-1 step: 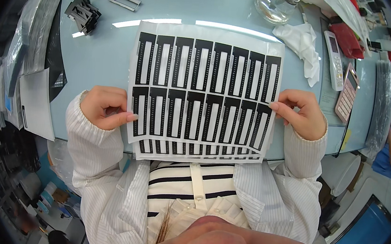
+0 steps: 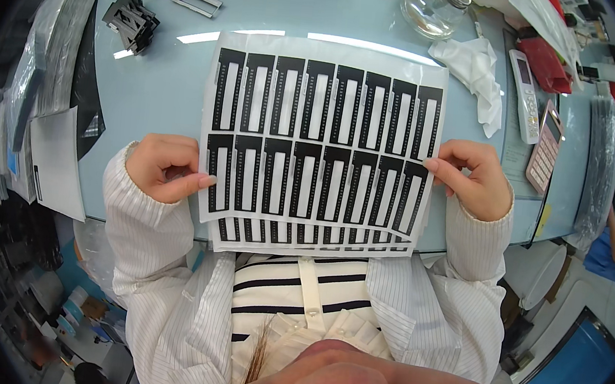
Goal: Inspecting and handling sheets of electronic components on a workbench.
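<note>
Your left hand (image 2: 165, 169) pinches the left margin of the upper printed sheet (image 2: 319, 147), thumb on top; your right hand (image 2: 475, 180) pinches its right margin, slightly higher. This sheet, bearing two rows of black rectangular frames, is before your chest, overlapping further printed sheets (image 2: 306, 234) at the tabletop's (image 2: 150, 95) near edge. A pink calculator (image 2: 545, 150) lies to the right.

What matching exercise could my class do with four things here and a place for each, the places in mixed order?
1. Left hand
2. Right hand
3. Pink calculator
4. Clear glass bottle

A. Just beyond the crumpled white wipe
B. At the black-patterned sheet's right edge
C. At that sheet's left edge
D. Beside the white handset

Pairs: 1-C, 2-B, 3-D, 4-A
</note>
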`<state>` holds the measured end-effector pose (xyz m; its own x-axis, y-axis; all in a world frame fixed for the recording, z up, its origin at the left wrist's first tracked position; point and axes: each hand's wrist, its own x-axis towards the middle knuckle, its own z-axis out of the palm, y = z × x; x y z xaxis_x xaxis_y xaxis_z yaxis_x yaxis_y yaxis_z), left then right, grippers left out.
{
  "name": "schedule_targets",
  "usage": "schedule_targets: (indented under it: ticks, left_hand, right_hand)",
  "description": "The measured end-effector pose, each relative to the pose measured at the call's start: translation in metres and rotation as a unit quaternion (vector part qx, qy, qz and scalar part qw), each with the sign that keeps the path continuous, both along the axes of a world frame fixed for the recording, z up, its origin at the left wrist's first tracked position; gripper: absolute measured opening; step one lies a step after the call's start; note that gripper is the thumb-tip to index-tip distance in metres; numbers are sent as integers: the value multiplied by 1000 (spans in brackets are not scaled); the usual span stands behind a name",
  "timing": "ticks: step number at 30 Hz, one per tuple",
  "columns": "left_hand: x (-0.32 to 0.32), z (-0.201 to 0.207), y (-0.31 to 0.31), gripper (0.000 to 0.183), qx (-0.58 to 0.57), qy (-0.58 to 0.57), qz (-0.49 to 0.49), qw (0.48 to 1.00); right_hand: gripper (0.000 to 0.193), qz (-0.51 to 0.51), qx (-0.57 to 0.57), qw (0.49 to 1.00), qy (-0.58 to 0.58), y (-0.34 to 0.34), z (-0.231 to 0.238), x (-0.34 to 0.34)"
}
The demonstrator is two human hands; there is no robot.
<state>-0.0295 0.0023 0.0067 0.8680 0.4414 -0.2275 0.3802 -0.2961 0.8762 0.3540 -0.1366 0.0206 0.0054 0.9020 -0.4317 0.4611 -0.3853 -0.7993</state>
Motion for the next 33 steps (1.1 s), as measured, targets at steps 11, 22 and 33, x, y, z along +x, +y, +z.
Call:
schedule_targets:
  ticks: [11,22,33]
  left_hand:
    - [15,6,-4,16,212,-143,194,947]
    - [15,3,-4,12,330,-227,221,889]
    - [16,8,-18,12,399,-242,260,845]
  right_hand:
    - [6,-162,324,932,11,-1,-2,1]
    - [6,-214,428,877,45,10,3,-12]
    - [11,-226,496,836,60,12,9,-15]
